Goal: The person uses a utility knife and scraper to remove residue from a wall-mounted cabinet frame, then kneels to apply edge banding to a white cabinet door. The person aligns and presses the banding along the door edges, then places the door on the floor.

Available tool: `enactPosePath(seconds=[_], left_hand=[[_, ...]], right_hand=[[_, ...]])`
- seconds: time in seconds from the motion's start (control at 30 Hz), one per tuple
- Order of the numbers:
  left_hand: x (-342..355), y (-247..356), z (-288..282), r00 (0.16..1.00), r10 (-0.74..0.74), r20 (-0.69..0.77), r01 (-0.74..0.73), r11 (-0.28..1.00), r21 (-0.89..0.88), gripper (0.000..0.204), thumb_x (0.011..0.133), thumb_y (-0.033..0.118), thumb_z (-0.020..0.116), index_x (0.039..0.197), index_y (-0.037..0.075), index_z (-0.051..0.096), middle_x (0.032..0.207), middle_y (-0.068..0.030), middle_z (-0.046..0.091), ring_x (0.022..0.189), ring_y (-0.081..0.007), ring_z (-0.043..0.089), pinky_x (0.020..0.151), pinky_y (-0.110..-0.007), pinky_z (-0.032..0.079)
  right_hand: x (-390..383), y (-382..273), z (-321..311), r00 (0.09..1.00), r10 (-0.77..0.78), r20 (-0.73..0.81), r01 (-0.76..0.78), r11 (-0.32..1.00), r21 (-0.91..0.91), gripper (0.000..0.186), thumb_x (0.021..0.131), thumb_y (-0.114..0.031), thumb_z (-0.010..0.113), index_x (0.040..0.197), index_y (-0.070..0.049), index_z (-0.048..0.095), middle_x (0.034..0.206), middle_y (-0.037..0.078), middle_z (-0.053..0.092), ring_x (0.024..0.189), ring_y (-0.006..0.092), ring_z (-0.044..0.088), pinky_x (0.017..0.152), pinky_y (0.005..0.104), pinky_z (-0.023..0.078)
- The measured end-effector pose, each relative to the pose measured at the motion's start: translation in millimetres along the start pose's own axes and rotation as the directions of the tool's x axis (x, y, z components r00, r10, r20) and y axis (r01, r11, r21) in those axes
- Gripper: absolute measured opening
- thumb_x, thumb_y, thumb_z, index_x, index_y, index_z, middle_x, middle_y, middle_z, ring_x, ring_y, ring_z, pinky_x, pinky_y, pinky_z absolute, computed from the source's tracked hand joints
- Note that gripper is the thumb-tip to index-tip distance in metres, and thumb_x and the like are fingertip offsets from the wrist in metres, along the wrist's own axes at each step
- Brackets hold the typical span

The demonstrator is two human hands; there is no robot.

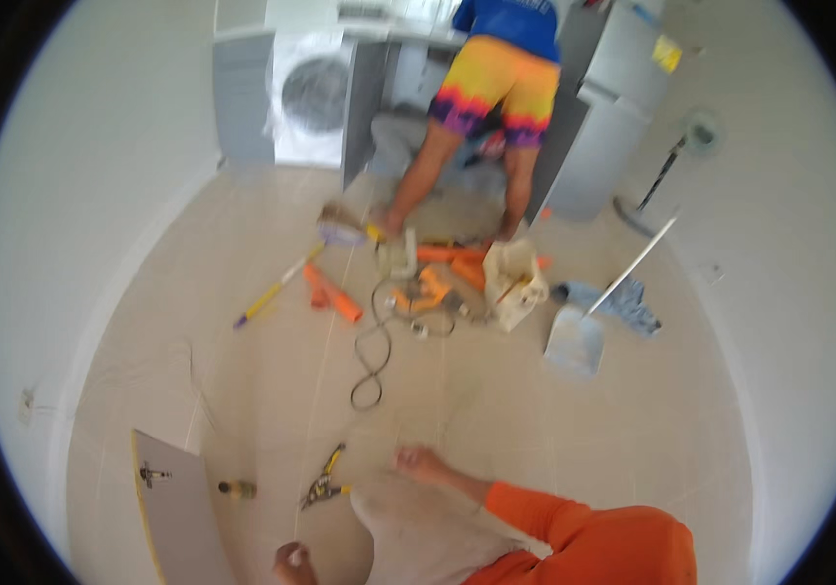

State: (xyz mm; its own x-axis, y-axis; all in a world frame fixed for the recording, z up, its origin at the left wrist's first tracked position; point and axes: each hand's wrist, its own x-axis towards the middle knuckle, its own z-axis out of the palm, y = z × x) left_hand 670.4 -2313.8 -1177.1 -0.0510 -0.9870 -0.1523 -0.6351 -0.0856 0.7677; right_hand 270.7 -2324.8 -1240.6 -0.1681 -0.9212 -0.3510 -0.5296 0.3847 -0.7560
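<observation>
My left hand (pixel 293 560) is low in the view, with curled fingers around a small pale spot I cannot make out. Past my light-grey-clad knee (pixel 418 531), my right hand (pixel 422 462) reaches out from an orange sleeve (pixel 583 526); its fingers look curled, and blur hides anything in them. Between the hands, on the floor, lies a black-and-yellow plier-like tool (pixel 323 478). A small yellowish bottle-like thing (pixel 237 489) lies left of it. At the far left a grey cabinet door (pixel 184 507) with a metal hinge (pixel 153 475) leans at a slant.
Ahead, a person in colourful shorts (pixel 501 83) bends at the cabinets, beside a washing machine (pixel 311 102) and grey fridge (pixel 613 107). Orange pipes (pixel 332 294), a black cable (pixel 371 361), an orange power tool (pixel 427 291), a cream bag (pixel 515 283) and a dustpan (pixel 576 341) lie across the tiles.
</observation>
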Motion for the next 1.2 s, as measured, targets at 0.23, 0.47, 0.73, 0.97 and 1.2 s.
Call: enactPosePath(seconds=[0.23,0.47,0.73,0.97,1.2], left_hand=[[68.7,-5.7,112.6,0.960,-0.147,0.238,0.135,0.988,0.069,0.028,0.093,0.025,0.071,0.100,-0.002,0.074,0.094,-0.0199,0.075,0.088,-0.0312,0.074,0.081,-0.042,0.056],[208.8,88.7,321.6,0.929,0.296,0.223,-0.286,0.955,-0.078,0.033,0.092,0.013,0.069,0.123,0.004,0.067,0.125,-0.0205,0.067,0.125,-0.0384,0.059,0.105,-0.045,0.048],[277.1,105.2,470.2,0.845,0.496,0.201,-0.527,0.836,0.151,0.055,0.099,0.033,0.058,0.147,0.007,0.050,0.159,-0.0246,0.040,0.150,-0.0402,0.035,0.123,-0.065,0.016],[272.2,105.2,468.6,0.805,0.399,0.439,-0.524,0.825,0.211,0.066,0.103,0.031,0.052,0.161,0.009,0.032,0.172,-0.0204,0.014,0.159,-0.0373,0.012,0.127,-0.060,0.001],[284.8,111.5,468.8,0.778,0.467,0.421,-0.594,0.765,0.248,0.067,0.101,0.036,0.056,0.159,0.008,0.037,0.171,-0.0212,0.018,0.158,-0.0390,0.015,0.126,-0.061,0.005]], right_hand=[[152.5,52.8,-136.9,0.904,0.322,-0.281,-0.002,0.661,0.751,0.023,0.105,-0.027,0.061,0.115,-0.009,0.069,0.100,0.003,0.070,0.088,0.0136,0.068,0.079,0.0322,0.058],[213.2,59.2,-219.6,0.848,0.332,-0.412,0.153,0.591,0.792,0.020,0.104,-0.028,0.062,0.103,-0.010,0.069,0.086,0.002,0.066,0.077,0.0124,0.066,0.072,0.0307,0.057],[291.2,7.9,-413.4,0.790,0.123,-0.601,0.473,0.500,0.725,0.027,0.106,-0.031,0.059,0.119,-0.008,0.063,0.083,0.002,0.065,0.072,0.0136,0.064,0.069,0.0315,0.057],[376.7,-68.3,-626.7,0.628,-0.140,-0.765,0.701,0.527,0.480,0.042,0.109,-0.018,0.048,0.150,-0.012,0.046,0.089,0.005,0.066,0.074,0.0151,0.064,0.070,0.0347,0.058],[430.6,-144.4,-748.0,0.577,-0.130,-0.806,0.678,0.626,0.385,0.063,0.108,-0.010,0.039,0.166,-0.019,0.016,0.094,0.006,0.066,0.079,0.0161,0.064,0.081,0.0409,0.058]])
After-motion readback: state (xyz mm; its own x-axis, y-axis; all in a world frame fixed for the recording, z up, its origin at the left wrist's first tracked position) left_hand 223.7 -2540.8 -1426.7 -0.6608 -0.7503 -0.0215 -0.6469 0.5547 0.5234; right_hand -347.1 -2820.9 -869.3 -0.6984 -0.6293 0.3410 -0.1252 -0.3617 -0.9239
